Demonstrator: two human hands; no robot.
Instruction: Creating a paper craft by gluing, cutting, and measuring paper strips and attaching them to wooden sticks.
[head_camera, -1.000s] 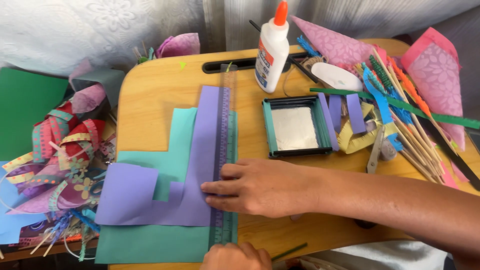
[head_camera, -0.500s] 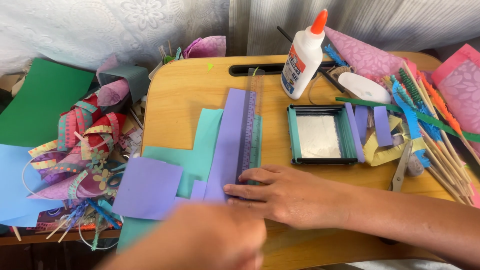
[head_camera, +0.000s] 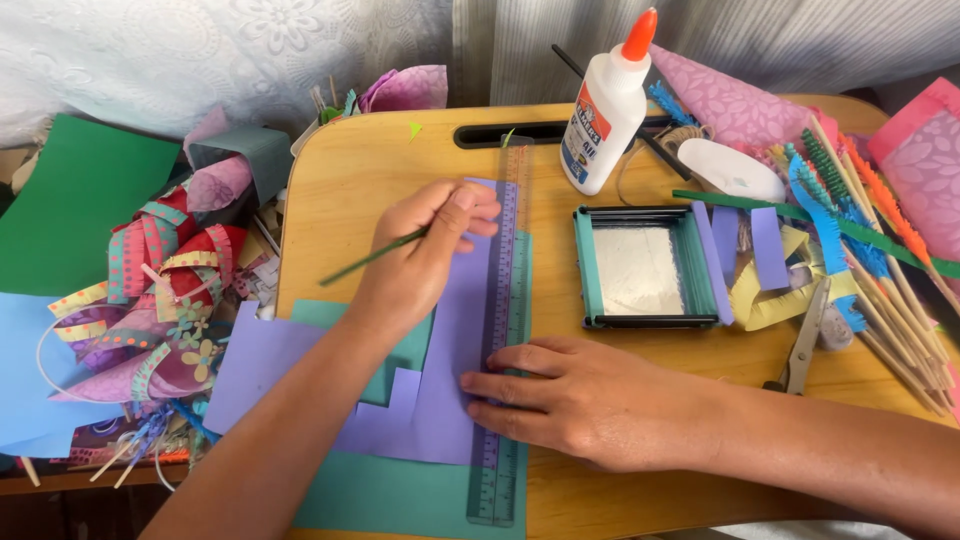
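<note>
My left hand (head_camera: 425, 255) holds a thin green pencil (head_camera: 370, 258), its tip against the left edge of a clear ruler (head_camera: 508, 300). The ruler lies lengthwise over a purple paper sheet (head_camera: 440, 380), which rests on teal paper (head_camera: 400, 495). My right hand (head_camera: 585, 400) lies flat on the lower part of the ruler and the purple sheet, fingers spread and pointing left, pinning them to the wooden lap desk (head_camera: 350, 180).
A white glue bottle with an orange cap (head_camera: 605, 110) stands at the back. A small teal-framed tray (head_camera: 645, 268), purple strips, scissors (head_camera: 802, 340) and several sticks lie to the right. Paper flowers and ribbons (head_camera: 150, 290) and green and blue sheets are heaped on the left.
My left hand came up from the bottom edge with the pencil to the upper part of the ruler. My right hand stayed pressing on the ruler.
</note>
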